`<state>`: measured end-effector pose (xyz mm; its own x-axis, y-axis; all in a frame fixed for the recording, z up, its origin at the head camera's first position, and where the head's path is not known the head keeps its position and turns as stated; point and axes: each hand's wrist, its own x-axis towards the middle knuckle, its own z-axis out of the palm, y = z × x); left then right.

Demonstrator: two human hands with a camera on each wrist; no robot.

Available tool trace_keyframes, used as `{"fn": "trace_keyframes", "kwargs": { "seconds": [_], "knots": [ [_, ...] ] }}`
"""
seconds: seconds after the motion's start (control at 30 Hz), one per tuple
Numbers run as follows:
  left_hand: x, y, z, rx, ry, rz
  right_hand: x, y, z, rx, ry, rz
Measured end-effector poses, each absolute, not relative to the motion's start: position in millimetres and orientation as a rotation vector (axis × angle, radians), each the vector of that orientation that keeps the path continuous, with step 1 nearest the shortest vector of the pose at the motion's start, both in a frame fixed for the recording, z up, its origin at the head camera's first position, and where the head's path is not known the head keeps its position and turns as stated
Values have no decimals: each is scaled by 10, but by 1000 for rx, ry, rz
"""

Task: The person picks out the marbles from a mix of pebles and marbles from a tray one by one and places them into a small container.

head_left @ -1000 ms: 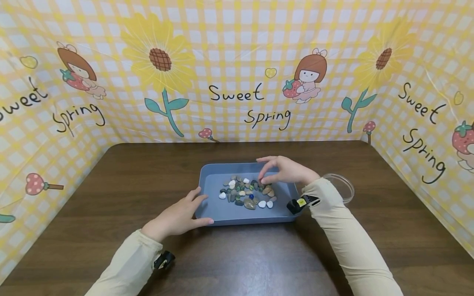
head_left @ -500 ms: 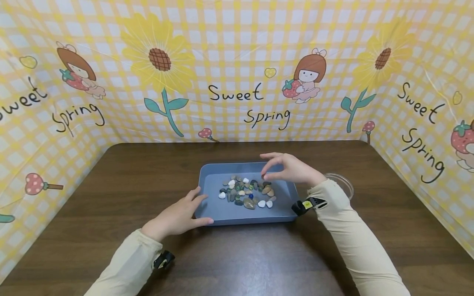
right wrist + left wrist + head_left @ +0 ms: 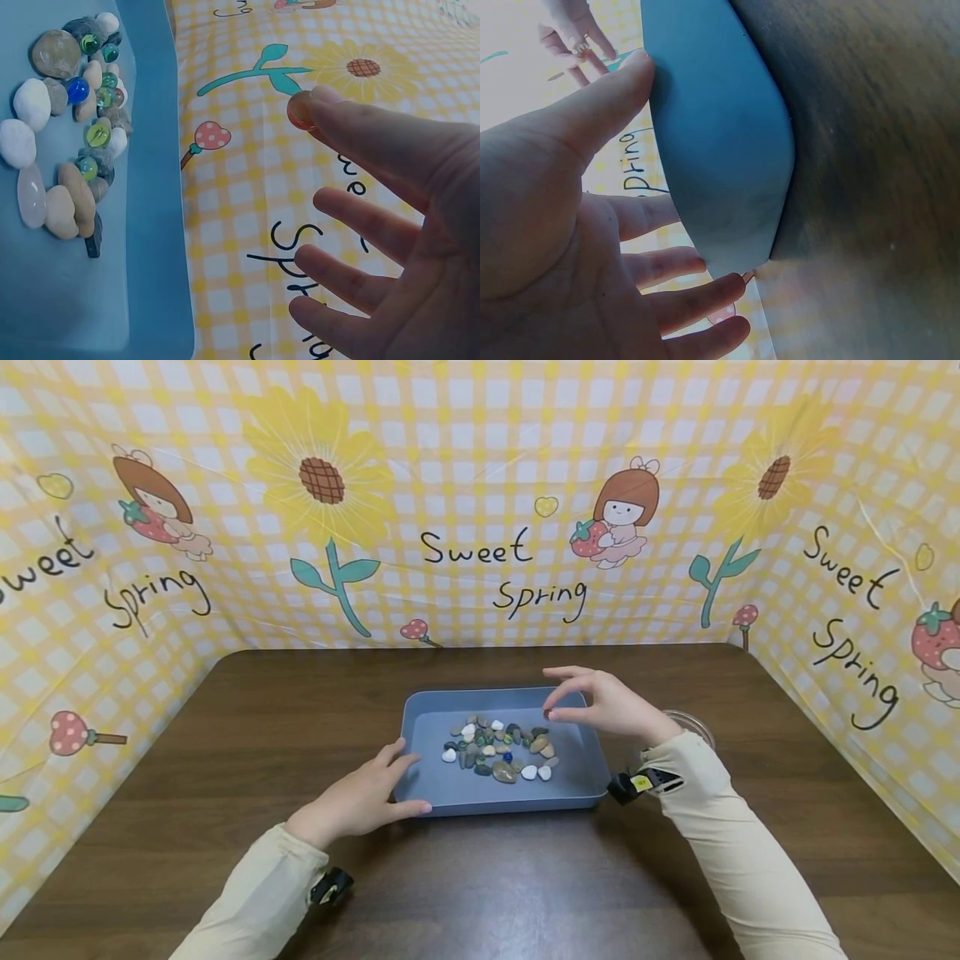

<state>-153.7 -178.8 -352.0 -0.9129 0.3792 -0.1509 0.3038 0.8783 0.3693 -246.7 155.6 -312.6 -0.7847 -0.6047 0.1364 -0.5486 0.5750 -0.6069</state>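
Note:
My right hand (image 3: pixel 611 703) pinches a reddish-orange glass marble (image 3: pixel 300 111) between thumb and index fingertip, above the right part of the blue tray (image 3: pixel 498 810). Its other fingers are spread apart. In the tray lie stones and glass marbles in a loose group: white pebbles (image 3: pixel 31 105), tan stones (image 3: pixel 60 211), a blue marble (image 3: pixel 77 91) and several green marbles (image 3: pixel 97 135). At the tray's left end my left hand (image 3: pixel 360 797) rests with fingers spread and relaxed, the thumb at the near rim and the fingertips along the left side.
A round clear dish (image 3: pixel 699 727) stands right of the tray, partly hidden behind the right wrist. The brown wooden table (image 3: pixel 480 885) carries everything. A yellow checked cloth (image 3: pixel 480 468) with flower prints closes off the back and both sides.
My right hand has risen slightly from the stones and moved right, carrying the reddish marble. The left hand stays at the tray's left end.

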Motion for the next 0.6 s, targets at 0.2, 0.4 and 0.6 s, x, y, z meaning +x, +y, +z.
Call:
{"fn": "trace_keyframes", "kwargs": {
  "seconds": [0.2, 0.4, 0.6],
  "knots": [
    [-1544, -1794, -3529, 521, 2828, 503, -2433, 1630, -3139, -971, 2753, -1013],
    [-1549, -1797, -3529, 524, 2826, 502, -2403, 1707, -3173, -956, 2801, -1038],
    [-1545, -1796, -3523, 523, 2827, 506, -2365, 1801, -3198, -901, 2827, -1092]
  ]
}}
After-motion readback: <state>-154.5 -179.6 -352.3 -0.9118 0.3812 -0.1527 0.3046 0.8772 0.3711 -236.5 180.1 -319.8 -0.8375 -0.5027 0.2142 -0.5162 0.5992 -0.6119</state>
